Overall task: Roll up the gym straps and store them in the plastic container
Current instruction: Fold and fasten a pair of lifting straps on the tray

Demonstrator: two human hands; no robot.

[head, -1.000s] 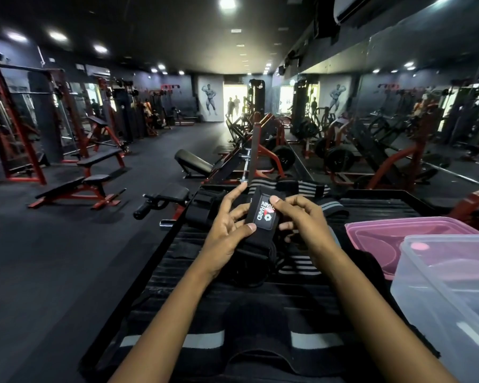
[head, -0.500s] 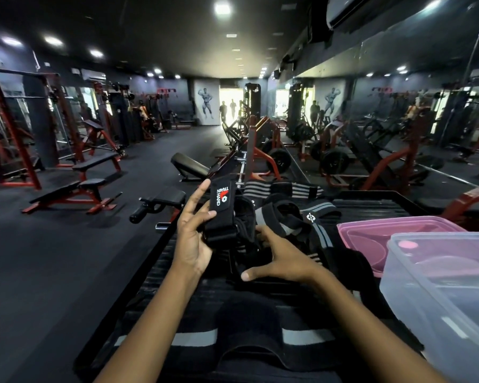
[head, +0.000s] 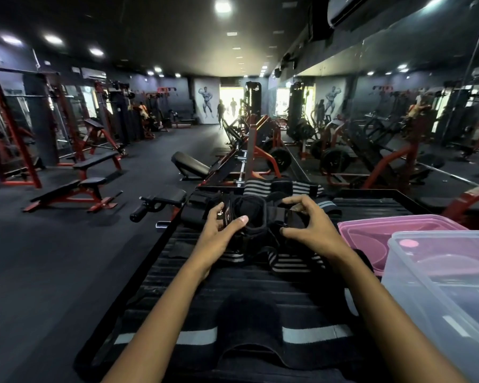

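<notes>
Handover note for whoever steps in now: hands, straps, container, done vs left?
Left hand: grips the black padded gym strap at its logo end.
Right hand: fingers pinch the same strap's other side.
More black-and-grey striped straps lie loose on the dark ribbed surface.
Clear plastic container sits at the right, pink lid behind it.
Done: no rolled strap visible in it.
Left: roll each strap, store.
</notes>
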